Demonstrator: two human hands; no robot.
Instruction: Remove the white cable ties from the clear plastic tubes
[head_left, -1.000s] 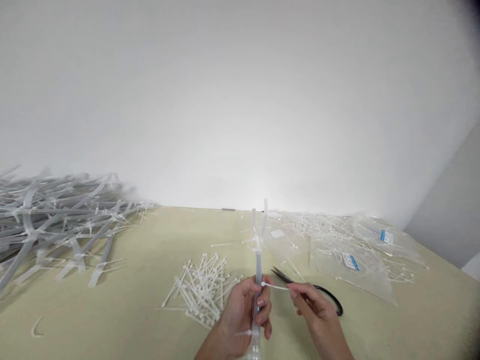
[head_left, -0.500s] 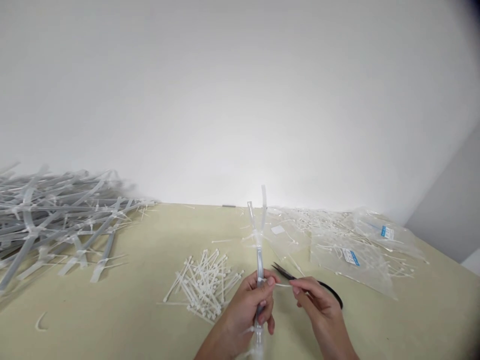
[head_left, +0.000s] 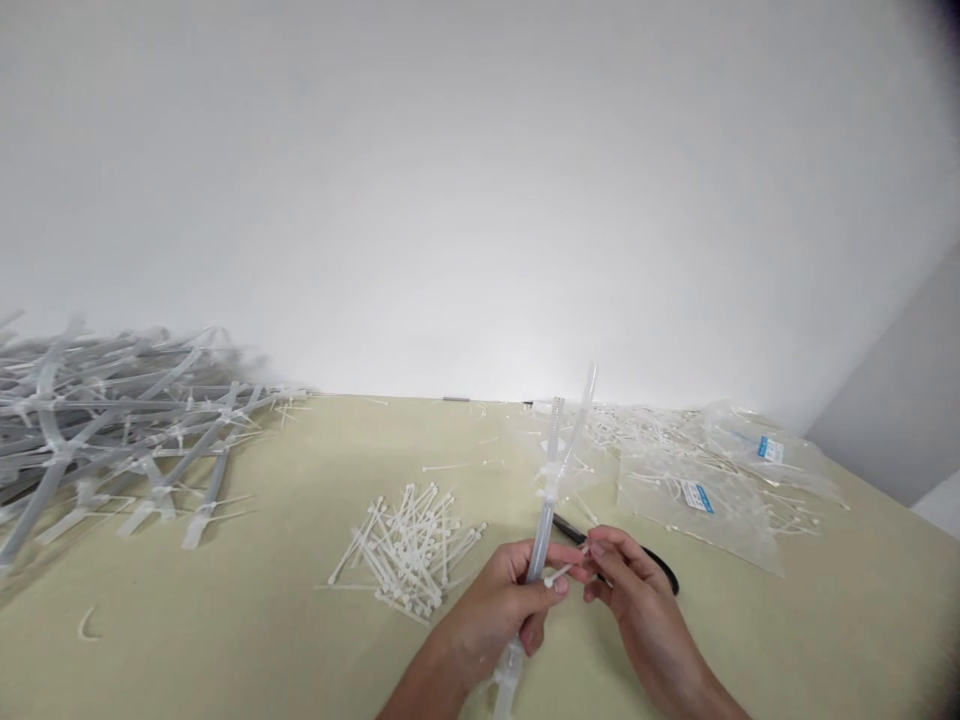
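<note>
A clear and grey tube bundle point(head_left: 541, 545) stands tilted to the right, its top split into two strips and its lower end near the bottom edge. My left hand point(head_left: 504, 597) is wrapped round its middle. Between the two hands is a small white cable tie point(head_left: 559, 575), its head by my left thumb. My right hand point(head_left: 634, 590) pinches the tie's other end between thumb and fingers. Black-handled scissors point(head_left: 664, 572) lie behind my right hand, partly hidden. Left of my left hand lies a pile of white cable ties point(head_left: 412, 550).
A large heap of grey tube bundles point(head_left: 112, 430) fills the table's left side. Clear bags with blue labels point(head_left: 694, 510) and loose ties lie at the back right. One curved tie scrap point(head_left: 86, 625) is at the front left. A wall stands behind the table.
The tube bundle's top has leaned to the right. My right hand has come closer to my left, and the tie now slants between them with its head visible.
</note>
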